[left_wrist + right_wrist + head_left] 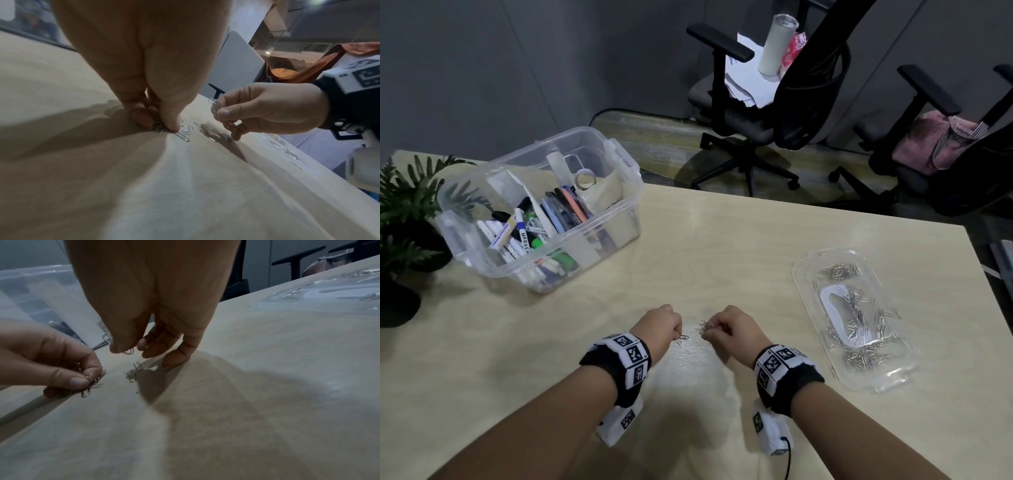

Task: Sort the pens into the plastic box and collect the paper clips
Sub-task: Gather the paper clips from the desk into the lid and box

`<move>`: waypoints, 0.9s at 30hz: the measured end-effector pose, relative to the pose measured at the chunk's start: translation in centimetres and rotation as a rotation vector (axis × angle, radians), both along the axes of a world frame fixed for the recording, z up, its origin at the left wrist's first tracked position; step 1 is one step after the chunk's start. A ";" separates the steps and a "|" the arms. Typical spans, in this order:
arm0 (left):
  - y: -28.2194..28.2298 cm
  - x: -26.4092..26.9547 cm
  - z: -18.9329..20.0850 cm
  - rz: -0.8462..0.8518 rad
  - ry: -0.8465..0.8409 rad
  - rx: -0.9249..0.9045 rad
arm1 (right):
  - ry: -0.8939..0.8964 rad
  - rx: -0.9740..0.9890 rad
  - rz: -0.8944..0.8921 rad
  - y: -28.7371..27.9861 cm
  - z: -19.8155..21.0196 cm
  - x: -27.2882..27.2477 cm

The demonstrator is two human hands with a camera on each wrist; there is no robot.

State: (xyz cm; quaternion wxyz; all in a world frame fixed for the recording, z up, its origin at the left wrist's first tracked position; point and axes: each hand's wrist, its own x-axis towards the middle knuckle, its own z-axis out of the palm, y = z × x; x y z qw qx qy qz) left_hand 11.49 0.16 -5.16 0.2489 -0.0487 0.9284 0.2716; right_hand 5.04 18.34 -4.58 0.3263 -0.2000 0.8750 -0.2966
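My left hand (666, 325) pinches a few silver paper clips (183, 132) against the tabletop near the front middle. Just to its right, my right hand (726, 329) holds a small bunch of clips (214, 107) between thumb and fingers, slightly above the table. A couple of loose clips (132, 373) lie between the two hands. The clear plastic box (619, 161) at the back left holds pens and markers (524, 233). A shallow clear tray (893, 380) at the right holds many paper clips (856, 308).
A potted fern (404, 205) stands at the table's left edge beside the box. The table (722, 240) ends on the right just past the tray. Beyond the far edge stand two office chairs (774, 102), one with papers, one with a pink bag (935, 140).
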 end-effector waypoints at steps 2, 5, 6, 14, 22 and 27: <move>0.1 0.1 0.3 0.033 0.011 0.025 | -0.010 -0.011 -0.023 0.4 0.6 -0.2; -0.2 0.2 1.7 0.149 0.095 0.104 | -0.002 -0.036 0.012 0.6 2.2 -0.8; -0.4 0.2 2.6 0.181 0.129 0.129 | 0.005 -0.052 0.028 0.4 2.9 -1.1; -5.8 -1.2 12.4 0.347 0.397 0.209 | 0.257 -0.143 0.145 -5.4 11.0 -5.3; -13.0 -2.3 17.2 0.563 0.506 0.258 | 0.517 -0.183 0.149 -15.9 15.1 -7.9; -15.2 -3.7 16.7 0.630 0.557 0.269 | 0.513 -0.100 0.100 -20.9 13.8 -8.8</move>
